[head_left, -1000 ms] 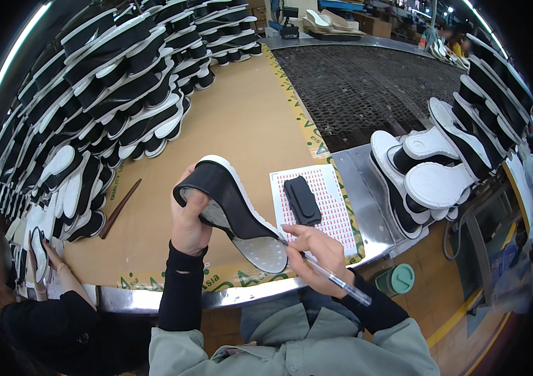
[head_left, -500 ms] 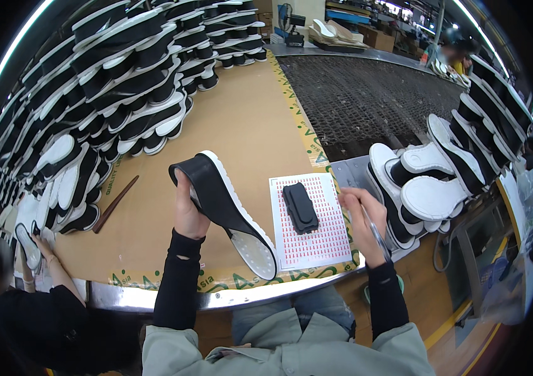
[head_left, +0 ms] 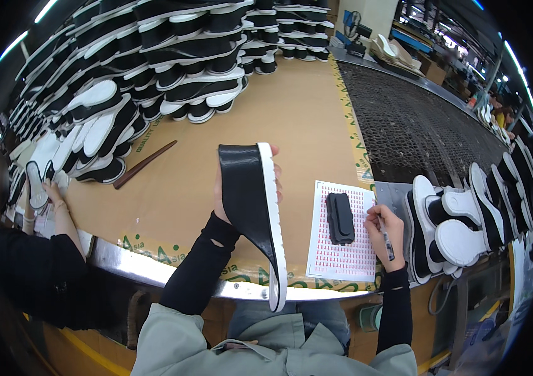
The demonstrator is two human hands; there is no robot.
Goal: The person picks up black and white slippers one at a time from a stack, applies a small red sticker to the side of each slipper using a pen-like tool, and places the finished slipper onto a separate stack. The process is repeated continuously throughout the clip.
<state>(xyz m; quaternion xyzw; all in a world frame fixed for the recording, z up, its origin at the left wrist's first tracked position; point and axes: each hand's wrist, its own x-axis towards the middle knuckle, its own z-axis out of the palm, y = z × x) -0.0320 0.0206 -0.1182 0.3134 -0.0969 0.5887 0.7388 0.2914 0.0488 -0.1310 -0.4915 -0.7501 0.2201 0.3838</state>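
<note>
Left hand grips wedge sole left of red-marked sheet; right hand pinches pen-like tool at sheet's right edge. Caution: a loosened left grip could drop the sole; stray tool pressure could tear the sheet

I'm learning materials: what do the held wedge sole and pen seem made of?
Wedge sole: smooth black side, perhaps leather or synthetic, given its soft sheen; its white edge looks matte, likely rubber or foam, given the moulded notches.
Pen: probably glossy clear plastic; the barrel looks see-through.
</note>
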